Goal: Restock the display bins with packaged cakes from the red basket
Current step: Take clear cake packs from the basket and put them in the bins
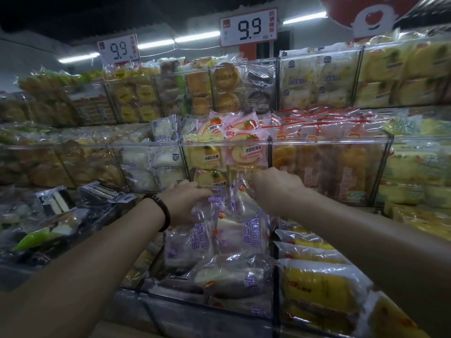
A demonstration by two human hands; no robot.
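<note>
1. Both hands out over the clear-walled lower display bin (274, 269), working the purple-printed clear packets of pale cake (195, 242) stacked in it. Left hand (188, 203), dark bead bracelet (163, 211) on the wrist, curled round the top edge of one packet. Right hand (273, 189) clenched on the crinkly top seal of another, pinching it up. Probably standing them on end so the print faces the aisle and more fit in.
2. Packets near the front lying flat and skewed, so likely more straightening to do there.
3. Red basket nowhere in view. Can't say how much stock is left to load.
4. Right next door, separated by the dark divider: yellow cake packets with white wrapper ends (317, 286), packed tight. Not much room to swing a packet sideways on that side.
5. Directly behind the hands: the clear acrylic bin of pink and yellow swiss-roll packets (229, 152), its front wall just past the knuckles. Lift too high and the knuckles bump it.
6. Left side: loose black-and-white wrapped cakes (56, 201) and a green-tinted packet (36, 239) heaped up, close to the left forearm. Easy to nudge with an elbow.
7. Up top, two white 9.9 price signs (249, 26), well clear of everything.
</note>
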